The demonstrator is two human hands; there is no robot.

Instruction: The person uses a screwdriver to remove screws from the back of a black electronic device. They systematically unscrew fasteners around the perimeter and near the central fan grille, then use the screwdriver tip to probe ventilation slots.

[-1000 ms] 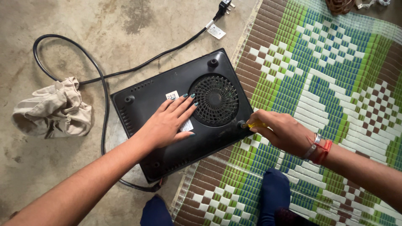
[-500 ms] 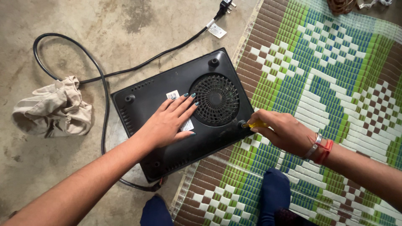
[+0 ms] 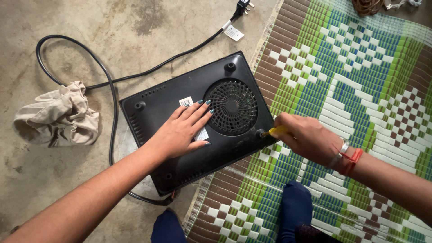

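nothing has shifted since a second ago: left hand point(image 3: 180, 132) still presses flat, fingers released, on the upturned black plastic cooktop point(image 3: 198, 121) while right hand point(image 3: 306, 137) stays clenched around the yellow-handled screwdriver point(image 3: 275, 131) at its corner screw.

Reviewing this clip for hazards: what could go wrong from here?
1. The yellow-handled screwdriver in the right hand could slip off the corner screw of the black appliance.
2. The appliance straddles the mat edge and may rock despite the left hand.
3. The power cord loops nearby and could snag.

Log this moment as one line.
left hand flat on upturned black cooktop | right hand holds yellow screwdriver at corner screw
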